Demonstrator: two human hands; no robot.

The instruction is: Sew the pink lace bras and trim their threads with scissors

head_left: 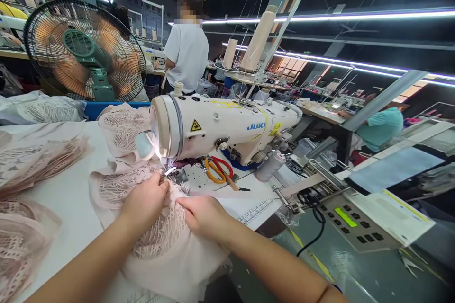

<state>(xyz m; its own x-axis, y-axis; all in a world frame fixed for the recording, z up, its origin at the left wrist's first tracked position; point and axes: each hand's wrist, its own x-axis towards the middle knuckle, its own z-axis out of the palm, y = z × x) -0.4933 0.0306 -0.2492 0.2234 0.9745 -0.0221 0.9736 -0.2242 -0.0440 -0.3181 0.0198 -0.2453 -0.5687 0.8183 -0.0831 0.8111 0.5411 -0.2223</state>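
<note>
Pale pink lace fabric [159, 241] is pinched in the nearly closed left hand [145, 200] and right hand [206, 216], reaching under the white, rounded sewing machine [209, 125] just ahead. Stitching is judged underway; how much is done or left cannot be told.

fabric [159, 242] on table [78, 199] | sewing machine [202, 125] behind fabric | fan [80, 43] beyond, left

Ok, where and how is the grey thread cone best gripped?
Probably around the middle of the grey thread cone, from the near right with the right hand once freed: its rounded side shows there, while the sewing machine stands close on its left.
</note>
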